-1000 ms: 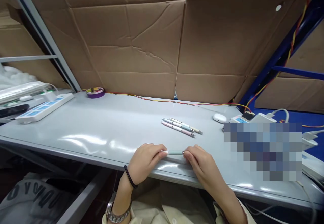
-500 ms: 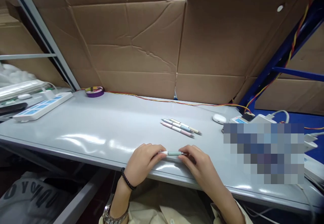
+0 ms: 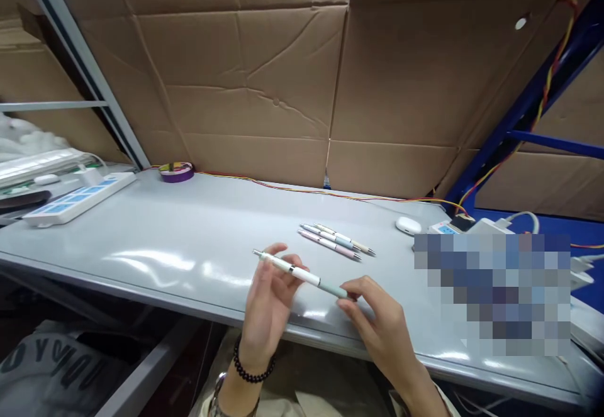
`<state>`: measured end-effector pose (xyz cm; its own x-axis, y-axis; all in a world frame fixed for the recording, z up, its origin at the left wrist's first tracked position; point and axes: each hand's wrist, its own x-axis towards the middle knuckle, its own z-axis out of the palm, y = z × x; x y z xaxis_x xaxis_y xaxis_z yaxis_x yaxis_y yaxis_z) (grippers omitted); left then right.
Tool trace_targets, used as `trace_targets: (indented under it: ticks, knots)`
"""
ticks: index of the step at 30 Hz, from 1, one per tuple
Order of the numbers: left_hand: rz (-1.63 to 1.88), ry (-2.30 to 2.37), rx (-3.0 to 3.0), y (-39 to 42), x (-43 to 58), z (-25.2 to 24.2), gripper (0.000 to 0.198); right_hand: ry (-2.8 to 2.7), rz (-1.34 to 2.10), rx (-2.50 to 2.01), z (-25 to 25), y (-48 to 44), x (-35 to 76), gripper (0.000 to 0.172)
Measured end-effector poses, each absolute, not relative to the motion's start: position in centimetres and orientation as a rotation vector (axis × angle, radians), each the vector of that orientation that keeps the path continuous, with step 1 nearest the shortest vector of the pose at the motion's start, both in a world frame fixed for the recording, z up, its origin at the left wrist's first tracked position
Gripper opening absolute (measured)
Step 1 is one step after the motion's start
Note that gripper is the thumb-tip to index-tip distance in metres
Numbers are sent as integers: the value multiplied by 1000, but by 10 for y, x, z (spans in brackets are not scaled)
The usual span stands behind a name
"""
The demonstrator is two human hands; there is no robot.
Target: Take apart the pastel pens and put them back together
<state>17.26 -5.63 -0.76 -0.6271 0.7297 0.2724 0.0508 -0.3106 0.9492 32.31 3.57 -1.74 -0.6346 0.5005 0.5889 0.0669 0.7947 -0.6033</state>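
A white and pale green click pen (image 3: 306, 276) slants above the table, its clicker end up to the left. My right hand (image 3: 380, 310) pinches the green grip end between thumb and fingers; the pen's tip is hidden there. Turned palm inward, my left hand (image 3: 268, 307) has its fingers apart and loosely curled behind the pen's white barrel. Its thumb is close to the clip end, and whether it touches is hard to tell. Beyond my hands lie a pink pen (image 3: 330, 244), a blue pen (image 3: 346, 241) and a beige pen (image 3: 365, 249), side by side on the table.
The grey table (image 3: 189, 228) backs onto cardboard (image 3: 245, 109). A purple tape roll (image 3: 177, 172) and a power strip (image 3: 80, 200) are left; a white earbud case (image 3: 408, 225) and blurred-out items are right. A red-yellow cable (image 3: 283, 186) runs along the back edge.
My left hand has loosened from the pen's white end and rolled palm inward. The pen has gone from level to slanted, its clicker end raised. My right hand still pinches the tip end.
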Motion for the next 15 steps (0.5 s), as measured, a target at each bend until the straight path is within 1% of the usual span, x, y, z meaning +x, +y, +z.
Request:
trace_targets:
  ticks: [3, 5, 7, 8, 11, 12, 15]
  knots:
    - [2000, 1345, 851, -46, 179, -2, 48, -2227, 701, -440, -19, 37, 321, 8]
    - [2060, 1283, 796, -43, 178, 0, 48, -2256, 696, -457, -20, 37, 319, 10]
    - [2157, 1115, 680, -42, 176, -1, 45, -2300, 694, -476, -21, 38, 319, 9]
    - [2217, 989, 589, -43, 173, -2, 44, -2324, 696, -489, -21, 38, 319, 11]
    - [2331, 612, 265, -48, 165, -8, 41, -2331, 743, -524, -21, 37, 322, 28]
    - [2357, 529, 174, -50, 161, -9, 40, -2297, 773, -536, -20, 36, 323, 29]
    - [2444, 391, 11, -58, 151, -10, 36, -2176, 847, -558, -20, 35, 326, 20]
